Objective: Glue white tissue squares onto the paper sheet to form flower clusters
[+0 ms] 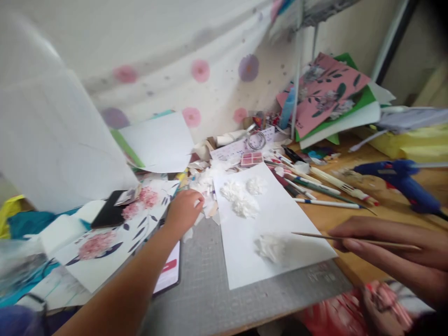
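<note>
My right hand [388,247] pinches a thin wooden skewer [315,236], its pointed end reaching left over a white sheet of paper [241,266]. Several crumpled white paper flowers lie on that sheet: a cluster [245,205] toward the back and a blurred single flower [271,247] nearer the front. My left hand [185,212] is curled beside the sheet's left edge, at a heap of torn white tissue scraps [210,186]. Its fingertips are turned away, so what they hold, if anything, cannot be made out.
A grey cutting mat [199,289] lies under the sheet. To the left are a card with pink flowers [98,247], a black phone [107,210] and a lit screen [171,270]. Rightward are pens and brushes [315,186], a blue glue gun [402,177] and pink flower artwork [329,93].
</note>
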Demonstrator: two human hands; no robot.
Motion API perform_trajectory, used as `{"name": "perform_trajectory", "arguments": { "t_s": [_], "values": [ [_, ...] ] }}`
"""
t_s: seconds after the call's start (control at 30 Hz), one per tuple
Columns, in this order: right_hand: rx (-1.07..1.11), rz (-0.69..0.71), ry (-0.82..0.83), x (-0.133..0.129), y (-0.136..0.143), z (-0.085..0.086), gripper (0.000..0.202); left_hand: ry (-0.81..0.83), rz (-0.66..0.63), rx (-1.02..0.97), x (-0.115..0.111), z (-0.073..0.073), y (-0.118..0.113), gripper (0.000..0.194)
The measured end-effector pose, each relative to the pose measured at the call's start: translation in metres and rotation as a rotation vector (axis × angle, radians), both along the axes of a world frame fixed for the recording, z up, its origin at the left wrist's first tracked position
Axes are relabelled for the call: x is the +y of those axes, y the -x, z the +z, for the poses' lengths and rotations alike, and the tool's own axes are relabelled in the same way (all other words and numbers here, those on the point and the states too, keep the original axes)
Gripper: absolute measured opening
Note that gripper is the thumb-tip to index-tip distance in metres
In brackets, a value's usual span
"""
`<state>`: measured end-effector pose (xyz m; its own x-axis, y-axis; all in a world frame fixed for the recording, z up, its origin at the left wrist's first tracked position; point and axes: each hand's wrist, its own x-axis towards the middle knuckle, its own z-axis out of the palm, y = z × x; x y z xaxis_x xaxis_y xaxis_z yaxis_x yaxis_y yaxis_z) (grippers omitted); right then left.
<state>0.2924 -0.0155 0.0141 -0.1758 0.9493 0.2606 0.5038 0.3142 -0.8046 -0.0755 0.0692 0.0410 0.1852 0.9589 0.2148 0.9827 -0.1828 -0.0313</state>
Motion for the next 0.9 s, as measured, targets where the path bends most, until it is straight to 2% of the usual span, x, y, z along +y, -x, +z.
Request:
{"name": "perform_trajectory", "arguments": {
  "t_s": [0.13, 0.2, 0.3, 0.37, 0.5, 0.63, 0.83, 0.9],
  "values": [
    [-0.009, 0.184, 0.091, 0.001, 0.007, 0.008, 0.022, 0.0, -0.164, -0.152, -0.022, 0.016, -0.052, 0.014],
    [0.017, 0.217, 0.118, 0.001, 0.011, 0.007, 0.021, 0.083, -0.284, -0.336, -0.038, 0.019, -0.083, 0.012],
    [0.061, 0.22, 0.154, 0.0, 0.015, 0.002, 0.02, 0.268, -0.289, -0.591, -0.055, 0.017, -0.119, 0.008],
    [0.063, 0.23, 0.174, -0.001, 0.017, 0.0, 0.019, 0.409, -0.247, -0.74, -0.06, 0.012, -0.132, 0.007],
    [0.026, 0.287, 0.202, -0.003, 0.018, -0.001, 0.017, 0.582, -0.166, -0.955, -0.058, -0.001, -0.135, 0.008],
    [0.033, 0.302, 0.218, -0.004, 0.016, 0.0, 0.016, 0.615, -0.119, -1.043, -0.057, -0.013, -0.131, 0.008],
    [0.148, 0.114, 0.229, 0.0, 0.017, -0.001, 0.018, 0.6, -0.086, -1.148, -0.061, -0.017, -0.127, 0.007],
    [0.118, 0.11, 0.235, 0.0, 0.019, -0.002, 0.017, 0.603, -0.078, -1.177, -0.062, -0.017, -0.127, 0.006]
  ]
}}
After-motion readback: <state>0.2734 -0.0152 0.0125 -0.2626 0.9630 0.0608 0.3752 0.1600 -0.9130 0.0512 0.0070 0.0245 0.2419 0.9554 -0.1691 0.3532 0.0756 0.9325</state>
